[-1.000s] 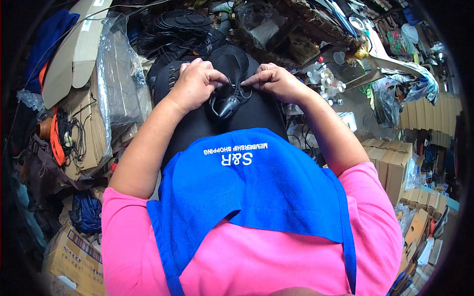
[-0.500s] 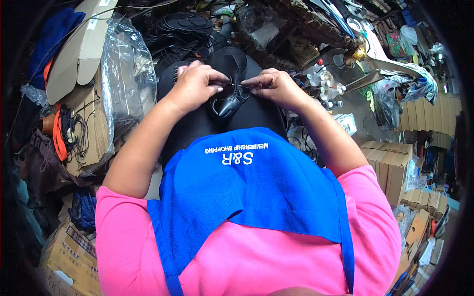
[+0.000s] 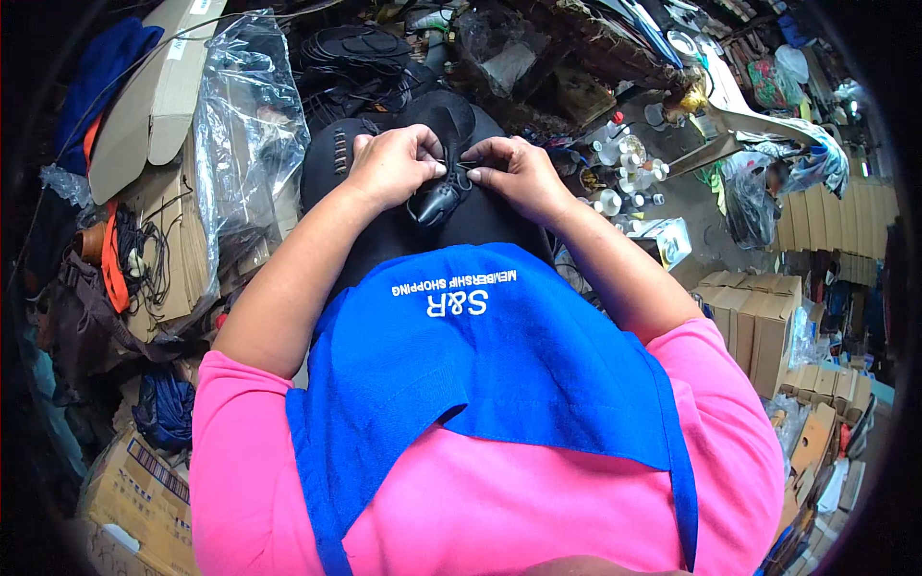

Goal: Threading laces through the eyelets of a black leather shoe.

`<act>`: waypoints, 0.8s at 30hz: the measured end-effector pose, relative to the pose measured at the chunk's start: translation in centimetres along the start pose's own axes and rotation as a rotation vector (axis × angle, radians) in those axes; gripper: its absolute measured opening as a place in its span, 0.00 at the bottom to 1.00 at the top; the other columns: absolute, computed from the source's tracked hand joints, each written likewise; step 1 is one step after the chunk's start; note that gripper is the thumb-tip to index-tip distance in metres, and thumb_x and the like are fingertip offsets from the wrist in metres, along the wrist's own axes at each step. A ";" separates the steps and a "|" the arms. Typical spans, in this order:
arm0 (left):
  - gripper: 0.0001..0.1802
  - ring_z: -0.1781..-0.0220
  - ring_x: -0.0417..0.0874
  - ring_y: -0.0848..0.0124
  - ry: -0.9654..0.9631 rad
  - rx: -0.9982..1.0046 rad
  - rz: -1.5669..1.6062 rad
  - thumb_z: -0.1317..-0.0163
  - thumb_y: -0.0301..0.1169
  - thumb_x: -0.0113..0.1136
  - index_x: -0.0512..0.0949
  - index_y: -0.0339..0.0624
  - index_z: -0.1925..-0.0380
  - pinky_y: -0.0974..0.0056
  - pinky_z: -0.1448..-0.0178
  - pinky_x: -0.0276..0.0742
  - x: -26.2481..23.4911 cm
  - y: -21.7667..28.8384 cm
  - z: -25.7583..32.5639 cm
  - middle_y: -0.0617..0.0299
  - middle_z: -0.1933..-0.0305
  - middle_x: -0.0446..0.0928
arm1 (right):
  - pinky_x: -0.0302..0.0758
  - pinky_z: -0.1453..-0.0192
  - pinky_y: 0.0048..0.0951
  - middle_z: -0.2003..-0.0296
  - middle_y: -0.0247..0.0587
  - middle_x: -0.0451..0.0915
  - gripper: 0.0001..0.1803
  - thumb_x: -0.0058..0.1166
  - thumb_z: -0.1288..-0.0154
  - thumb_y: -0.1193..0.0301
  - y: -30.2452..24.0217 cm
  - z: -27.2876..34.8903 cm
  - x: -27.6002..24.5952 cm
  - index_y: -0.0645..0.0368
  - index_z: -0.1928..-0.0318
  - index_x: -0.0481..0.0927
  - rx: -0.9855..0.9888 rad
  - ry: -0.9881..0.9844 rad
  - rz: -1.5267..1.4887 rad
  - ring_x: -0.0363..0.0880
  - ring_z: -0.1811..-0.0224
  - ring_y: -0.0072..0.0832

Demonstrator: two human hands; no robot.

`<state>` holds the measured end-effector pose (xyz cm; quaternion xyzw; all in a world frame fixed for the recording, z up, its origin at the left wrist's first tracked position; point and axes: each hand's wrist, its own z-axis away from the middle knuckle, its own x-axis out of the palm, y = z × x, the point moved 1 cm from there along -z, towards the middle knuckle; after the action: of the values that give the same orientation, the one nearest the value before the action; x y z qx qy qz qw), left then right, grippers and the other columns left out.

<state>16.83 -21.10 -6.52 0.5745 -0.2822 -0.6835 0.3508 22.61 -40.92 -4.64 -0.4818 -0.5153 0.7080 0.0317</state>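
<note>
A shiny black shoe (image 3: 437, 204) rests on my lap between my dark-clad thighs, its toe toward me. My left hand (image 3: 401, 165) is closed in a pinch at the lacing on the shoe's left side. On the opposite side my right hand (image 3: 514, 173) pinches a thin dark shoelace (image 3: 463, 165) between thumb and forefinger. The fingertips of both hands are close together over the shoe's opening, a small gap apart. What lies right between the left fingertips is mostly hidden. A blue apron (image 3: 451, 355) covers my front.
Clear plastic sheeting (image 3: 252, 134) and folded cardboard (image 3: 154, 106) stand at the left. Small bottles (image 3: 629, 163) crowd the floor at the right, with cardboard boxes (image 3: 754, 326) nearer me. Coiled black cord (image 3: 351, 58) lies beyond my knees.
Both hands have shifted slightly, and their fingertips are closer together over the shoe. The left hand's fingers are more curled. My view has moved a little.
</note>
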 end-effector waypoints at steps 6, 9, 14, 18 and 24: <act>0.08 0.69 0.80 0.78 -0.028 -0.010 0.061 0.51 0.28 0.68 0.81 0.44 0.70 0.70 0.58 0.73 -0.8 1.4 -0.2 0.67 0.74 0.80 | 0.75 0.55 0.31 0.67 0.43 0.84 0.11 0.64 0.48 0.71 1.0 -0.7 0.6 0.59 0.63 0.84 0.184 -0.023 -0.287 0.81 0.64 0.31; 0.07 0.59 0.78 0.71 0.045 0.078 -0.166 0.54 0.32 0.70 0.82 0.48 0.73 0.64 0.49 0.69 -1.2 2.3 0.2 0.68 0.70 0.79 | 0.74 0.53 0.31 0.68 0.40 0.82 0.10 0.65 0.48 0.69 1.6 -1.2 0.3 0.59 0.66 0.84 0.129 -0.096 -0.316 0.79 0.61 0.31; 0.08 0.45 0.68 0.64 0.164 0.150 -0.337 0.57 0.37 0.71 0.82 0.53 0.76 0.54 0.41 0.57 -2.9 0.8 1.0 0.69 0.58 0.75 | 0.71 0.57 0.27 0.68 0.35 0.74 0.07 0.67 0.47 0.68 1.2 -1.7 -0.5 0.57 0.71 0.83 -0.150 -0.011 0.088 0.73 0.60 0.24; 0.08 0.43 0.66 0.64 0.173 0.131 -0.327 0.55 0.38 0.70 0.81 0.53 0.76 0.54 0.41 0.54 -3.3 0.7 2.3 0.70 0.55 0.73 | 0.71 0.56 0.27 0.66 0.34 0.71 0.09 0.66 0.45 0.66 3.6 -0.2 -1.8 0.56 0.69 0.82 0.064 -0.065 -0.302 0.70 0.59 0.24; 0.08 0.49 0.72 0.64 -0.005 0.162 -0.566 0.45 0.37 0.61 0.79 0.53 0.65 0.53 0.47 0.56 -3.8 3.0 2.8 0.67 0.61 0.77 | 0.72 0.51 0.29 0.57 0.38 0.70 0.15 0.65 0.45 0.66 2.5 2.4 -1.7 0.57 0.58 0.79 -0.055 0.003 -0.074 0.72 0.56 0.29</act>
<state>14.89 -19.93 -1.42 0.6548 -0.1652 -0.7309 0.0987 22.96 -44.66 -5.39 -0.4642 -0.5522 0.6911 0.0454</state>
